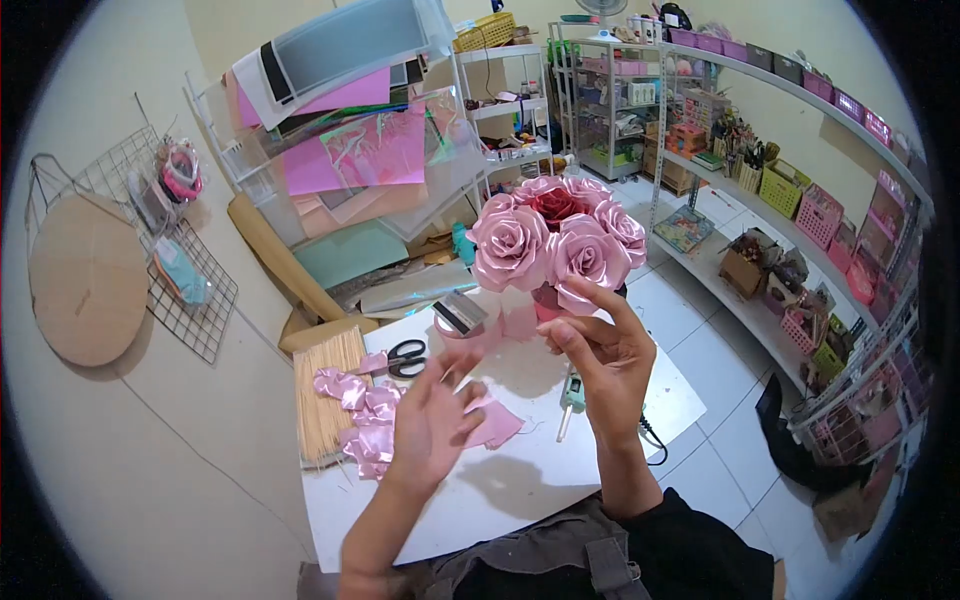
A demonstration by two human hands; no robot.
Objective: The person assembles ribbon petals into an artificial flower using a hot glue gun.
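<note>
My left hand is over the white table, slightly blurred, its fingers apart and holding nothing I can see. My right hand is raised in front of a bunch of pink satin ribbon roses with one darker red rose. Its thumb and fingers come together in a pinch; whatever is between them is too small to name. Below the right hand lies a mint-green glue gun. Pink satin pieces are left of my left hand, and a flat pink piece is at its right.
Wooden sticks lie at the table's left, beside black-handled scissors. A small dark-and-light box rests on a pink roll. Shelves with baskets stand at the right. A rack of coloured sheets is behind the table.
</note>
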